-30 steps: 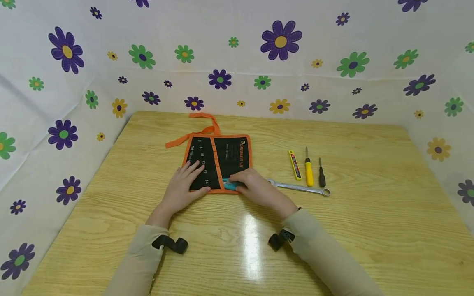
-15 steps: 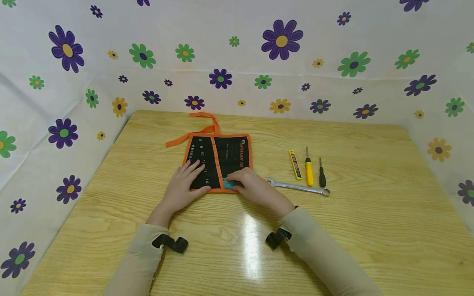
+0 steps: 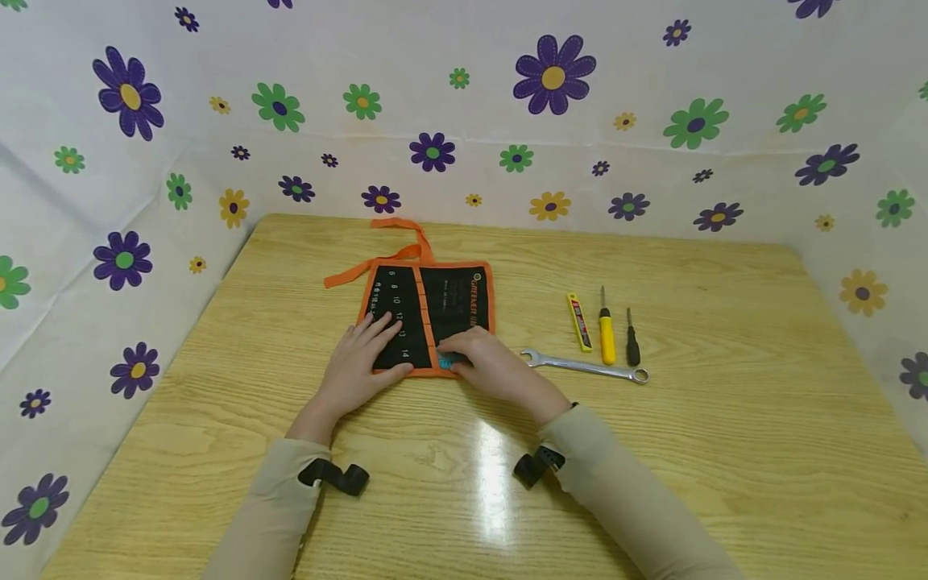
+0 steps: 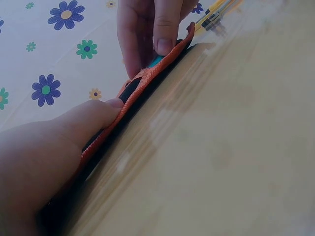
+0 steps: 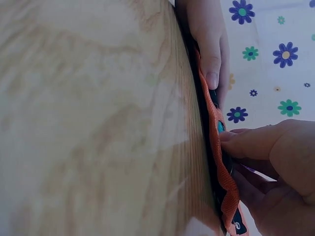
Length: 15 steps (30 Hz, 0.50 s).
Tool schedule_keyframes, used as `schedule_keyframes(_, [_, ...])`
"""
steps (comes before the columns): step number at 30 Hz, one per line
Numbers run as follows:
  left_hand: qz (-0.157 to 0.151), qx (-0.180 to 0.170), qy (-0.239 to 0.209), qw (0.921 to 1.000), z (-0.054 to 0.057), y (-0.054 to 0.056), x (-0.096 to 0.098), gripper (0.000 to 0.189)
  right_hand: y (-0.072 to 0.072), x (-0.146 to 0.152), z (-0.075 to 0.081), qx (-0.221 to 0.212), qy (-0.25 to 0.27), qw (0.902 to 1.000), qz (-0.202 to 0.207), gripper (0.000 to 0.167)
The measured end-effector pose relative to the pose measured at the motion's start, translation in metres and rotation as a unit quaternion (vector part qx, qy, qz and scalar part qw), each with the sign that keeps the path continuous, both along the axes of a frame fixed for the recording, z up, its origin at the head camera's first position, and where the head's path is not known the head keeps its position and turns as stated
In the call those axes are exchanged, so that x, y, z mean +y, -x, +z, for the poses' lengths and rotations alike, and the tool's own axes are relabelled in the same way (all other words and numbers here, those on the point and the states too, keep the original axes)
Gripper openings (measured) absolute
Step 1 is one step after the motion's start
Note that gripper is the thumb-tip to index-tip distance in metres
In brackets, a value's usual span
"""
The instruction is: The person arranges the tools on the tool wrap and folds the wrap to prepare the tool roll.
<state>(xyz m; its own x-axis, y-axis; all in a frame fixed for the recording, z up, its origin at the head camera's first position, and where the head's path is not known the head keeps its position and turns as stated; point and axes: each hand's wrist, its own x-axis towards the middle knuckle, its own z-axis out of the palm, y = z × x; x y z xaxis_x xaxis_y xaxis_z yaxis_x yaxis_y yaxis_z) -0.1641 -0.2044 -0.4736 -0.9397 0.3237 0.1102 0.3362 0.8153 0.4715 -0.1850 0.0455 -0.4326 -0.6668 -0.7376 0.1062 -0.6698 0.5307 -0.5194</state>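
Observation:
A black tool pouch [image 3: 453, 294] with orange edging lies unrolled on the table, its numbered pockets on the left half. My left hand [image 3: 357, 358] rests spread on the pocket side, thumb along the near edge. With thumb and fingers, my right hand [image 3: 496, 366] pinches a teal utility knife [image 3: 445, 362] at the mouth of the lowest pocket, the one beside the number 14. Most of the knife is hidden by the pocket and my fingers. In the left wrist view, a strip of teal [image 4: 156, 61] shows between the fingers and the orange edge.
Right of the pouch lie a combination wrench [image 3: 583, 367], a yellow flat pack [image 3: 579, 322], a yellow-handled screwdriver [image 3: 606, 338] and a small black-handled screwdriver [image 3: 632, 346]. Orange ties [image 3: 395, 262] trail from the pouch's far side. A flowered cloth [image 3: 464, 113] rises behind the table.
My right hand has moved slightly left, sliding the utility knife further into the pocket, so less teal shows. The left hand has stayed in place on the pouch.

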Motion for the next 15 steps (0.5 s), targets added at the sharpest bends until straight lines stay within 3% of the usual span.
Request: schedule_keyframes(15, [0.001,-0.003,-0.002,1.0000,0.003,-0.001,0.000,0.075,0.003,0.013,-0.002,-0.044,0.030,0.9984,0.016,0.034])
